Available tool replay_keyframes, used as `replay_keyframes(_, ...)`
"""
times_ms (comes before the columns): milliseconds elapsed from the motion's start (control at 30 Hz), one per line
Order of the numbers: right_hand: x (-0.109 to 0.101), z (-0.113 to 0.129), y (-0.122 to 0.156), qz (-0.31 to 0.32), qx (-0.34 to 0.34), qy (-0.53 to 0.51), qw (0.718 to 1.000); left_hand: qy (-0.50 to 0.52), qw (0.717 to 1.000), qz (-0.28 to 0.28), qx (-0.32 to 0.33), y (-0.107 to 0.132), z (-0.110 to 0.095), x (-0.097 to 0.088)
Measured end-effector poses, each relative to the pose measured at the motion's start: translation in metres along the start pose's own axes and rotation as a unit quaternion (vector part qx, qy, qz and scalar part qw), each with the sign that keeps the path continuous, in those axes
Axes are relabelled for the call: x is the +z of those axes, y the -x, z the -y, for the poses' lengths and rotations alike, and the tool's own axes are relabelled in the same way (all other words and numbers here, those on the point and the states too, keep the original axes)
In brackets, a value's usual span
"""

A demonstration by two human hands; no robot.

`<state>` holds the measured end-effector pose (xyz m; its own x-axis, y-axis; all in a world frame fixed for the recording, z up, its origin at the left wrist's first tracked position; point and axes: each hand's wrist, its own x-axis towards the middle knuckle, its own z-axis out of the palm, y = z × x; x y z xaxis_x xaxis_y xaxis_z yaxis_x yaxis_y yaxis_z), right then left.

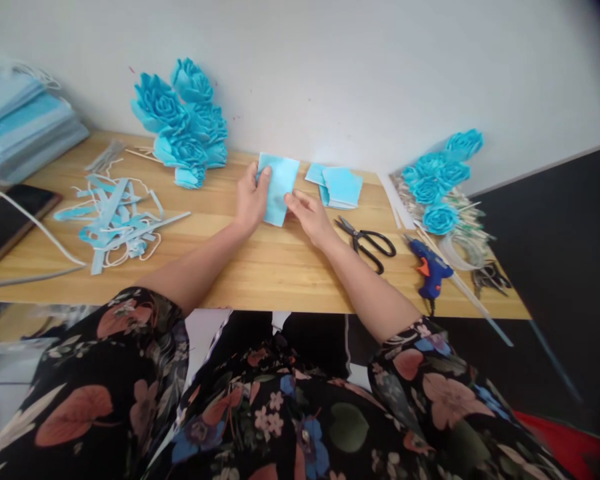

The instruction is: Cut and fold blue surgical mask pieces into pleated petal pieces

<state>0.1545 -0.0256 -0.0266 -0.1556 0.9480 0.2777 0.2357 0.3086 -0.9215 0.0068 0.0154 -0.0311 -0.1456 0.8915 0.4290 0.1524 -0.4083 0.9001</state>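
Observation:
A light blue rectangular piece of mask fabric (280,187) is held upright between both hands above the middle of the table. My left hand (253,198) grips its left edge, thumb on the front and fingers behind. On the lower right edge, my right hand (310,215) pinches the same piece. Just beyond the right hand lies a small pile of similar blue fabric pieces (341,186). Black-handled scissors (364,241) rest on the wood to the right of that hand, blades pointing away to the left.
Blue fabric flowers (190,123) stand at the back left, more flowers (437,173) at the right. Cut strips and ear loops (117,217) lie left, near a phone (15,220) and stacked masks (25,123). A blue glue gun (430,270) sits near the table's (260,280) right front.

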Motion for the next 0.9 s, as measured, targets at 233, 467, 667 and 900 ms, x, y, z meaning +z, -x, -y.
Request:
replay_keyframes(233,-0.002,-0.001,-0.001,-0.008,0.072,-0.06,0.996,0.0,0.999,0.033,-0.02,0.006,-0.006,0.005)
replay_keyframes(467,-0.009,0.004,-0.004,-0.064,0.088,-0.125,0.986,-0.033,0.999,0.003,-0.016,0.008,-0.011,0.004)
replay_keyframes(667,-0.003,0.002,-0.003,-0.055,0.092,-0.156,0.982,-0.045,0.998,0.041,-0.002,0.017,-0.021,0.006)
replay_keyframes(900,0.002,0.001,-0.004,-0.091,0.092,-0.174,0.976,-0.061,0.996,0.062,0.012,0.016,-0.013,0.006)
